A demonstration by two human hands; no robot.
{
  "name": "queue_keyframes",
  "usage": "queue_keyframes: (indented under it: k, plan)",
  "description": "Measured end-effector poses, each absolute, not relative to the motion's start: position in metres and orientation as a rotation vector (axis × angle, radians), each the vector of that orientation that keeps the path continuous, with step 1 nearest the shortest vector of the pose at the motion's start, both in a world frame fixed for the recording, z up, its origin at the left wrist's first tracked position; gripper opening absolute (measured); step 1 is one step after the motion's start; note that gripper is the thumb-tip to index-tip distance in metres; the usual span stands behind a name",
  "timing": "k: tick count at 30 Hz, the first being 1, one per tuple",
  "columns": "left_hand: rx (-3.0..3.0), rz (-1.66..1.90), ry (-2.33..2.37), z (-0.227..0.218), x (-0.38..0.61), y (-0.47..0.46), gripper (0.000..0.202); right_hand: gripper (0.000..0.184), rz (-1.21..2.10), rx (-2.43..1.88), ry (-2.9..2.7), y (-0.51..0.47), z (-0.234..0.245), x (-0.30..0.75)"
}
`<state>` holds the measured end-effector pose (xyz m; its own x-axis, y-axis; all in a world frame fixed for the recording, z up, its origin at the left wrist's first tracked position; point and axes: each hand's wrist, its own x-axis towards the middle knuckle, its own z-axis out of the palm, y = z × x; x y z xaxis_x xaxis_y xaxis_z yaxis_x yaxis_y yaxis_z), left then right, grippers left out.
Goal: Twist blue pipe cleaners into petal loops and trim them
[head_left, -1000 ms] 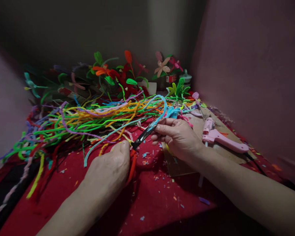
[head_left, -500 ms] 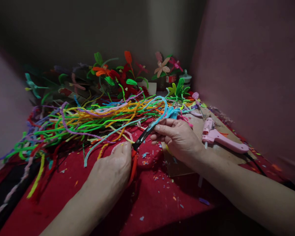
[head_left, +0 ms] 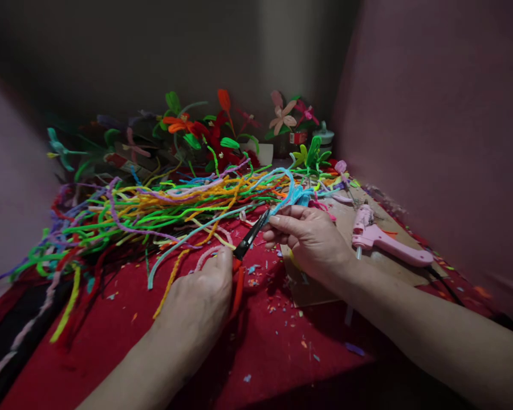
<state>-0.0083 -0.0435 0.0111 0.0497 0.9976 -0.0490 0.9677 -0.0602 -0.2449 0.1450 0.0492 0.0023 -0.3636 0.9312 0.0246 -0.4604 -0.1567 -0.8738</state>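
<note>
My left hand is closed round the red handles of a pair of scissors, whose dark blades point up and to the right. The blade tips lie right beside the fingertips of my right hand. Between its thumb and fingers my right hand pinches light blue pipe cleaners; one strand loops up above the fingers, and a fuller blue bunch shows behind them. Whether the blades touch the strand, I cannot make out.
A heap of many-coloured pipe cleaners spreads across the red cloth. Pipe-cleaner flowers stand along the back wall. At right, a pink glue gun rests on a brown board. Fuzzy clippings dot the cloth.
The scissors and my left hand have shifted slightly, and the blades look closer together. My right hand stays nearly in place, still pinching the blue pipe cleaners.
</note>
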Motion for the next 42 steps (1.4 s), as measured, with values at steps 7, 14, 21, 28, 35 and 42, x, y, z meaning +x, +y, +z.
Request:
queue_keyframes:
  k: [7, 14, 21, 28, 35, 42]
  plan:
    - [-2.265, -0.789, -2.411, 0.012, -0.017, -0.036, 0.009, 0.012, 1.799, -0.629, -1.100, 0.050, 0.005, 0.146]
    - [-2.263, -2.470, -2.578, 0.022, -0.011, -0.033, 0.015, 0.007, 1.976, -0.496, -1.156, 0.036, -0.001, 0.142]
    - [-2.135, -2.980, -2.570, 0.016, -0.008, -0.028, 0.006, 0.006, 2.038, -0.412, -1.171, 0.032, -0.008, 0.138]
    - [-2.308, -2.495, -2.574, 0.024, -0.002, -0.035, 0.017, 0.014, 1.989, -0.531, -1.151, 0.033, -0.008, 0.139]
    - [-2.125, -2.311, -2.622, 0.024, 0.002, -0.036, 0.016, 0.012, 2.097, -0.576, -0.960, 0.034, -0.007, 0.136]
    - [-2.088, -2.229, -2.638, 0.023, 0.001, -0.034, 0.021, 0.009, 2.228, -0.531, -0.848, 0.037, -0.010, 0.138]
